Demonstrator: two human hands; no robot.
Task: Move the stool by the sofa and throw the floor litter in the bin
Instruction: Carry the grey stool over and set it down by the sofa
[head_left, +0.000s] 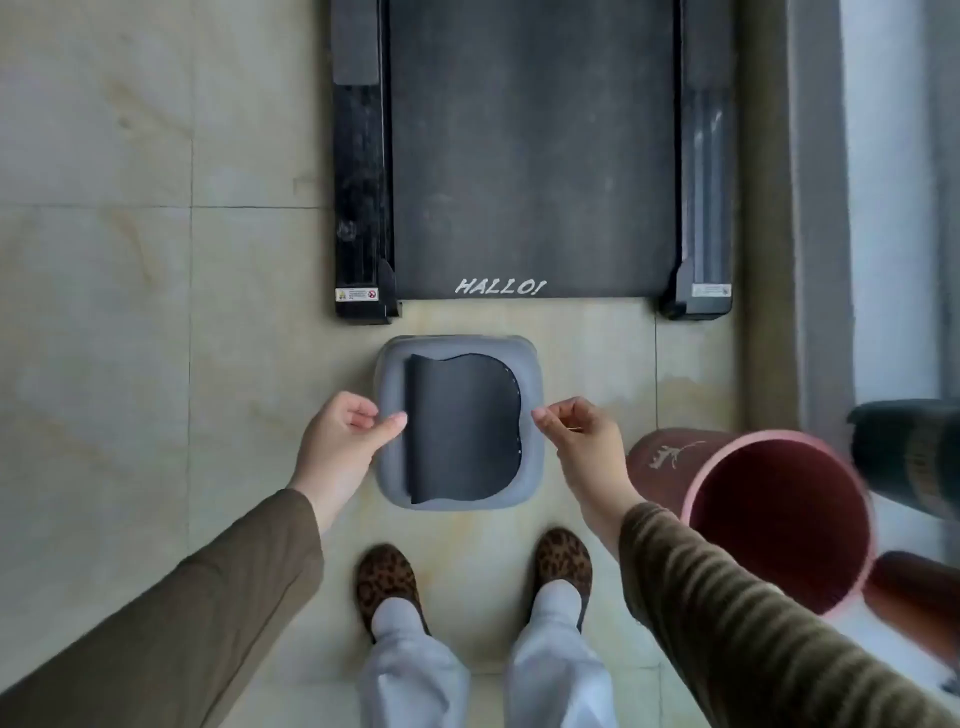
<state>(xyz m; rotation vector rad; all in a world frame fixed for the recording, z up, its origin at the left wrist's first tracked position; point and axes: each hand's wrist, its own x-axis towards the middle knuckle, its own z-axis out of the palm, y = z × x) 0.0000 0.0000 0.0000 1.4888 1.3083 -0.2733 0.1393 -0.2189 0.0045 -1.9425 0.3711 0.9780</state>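
Seen from above, a grey square stool (460, 347) with a dark curled mat (462, 426) on its seat stands on the tiled floor just in front of my feet. My left hand (340, 447) hovers at the stool's left edge, thumb over the rim and fingers loosely curled, holding nothing. By the right edge, my right hand (582, 441) has its fingertips close to the rim and is also empty. A pink-rimmed dark red bin (670, 460) stands to the right of the stool. No litter and no sofa are in view.
A black treadmill (530, 156) marked "HALLO!" lies straight ahead, its end close behind the stool. A grey curtain (821, 208) hangs on the right. Dark blurred objects (909, 457) sit at the right edge beside the bin. Tiled floor (130, 312) spreads to the left.
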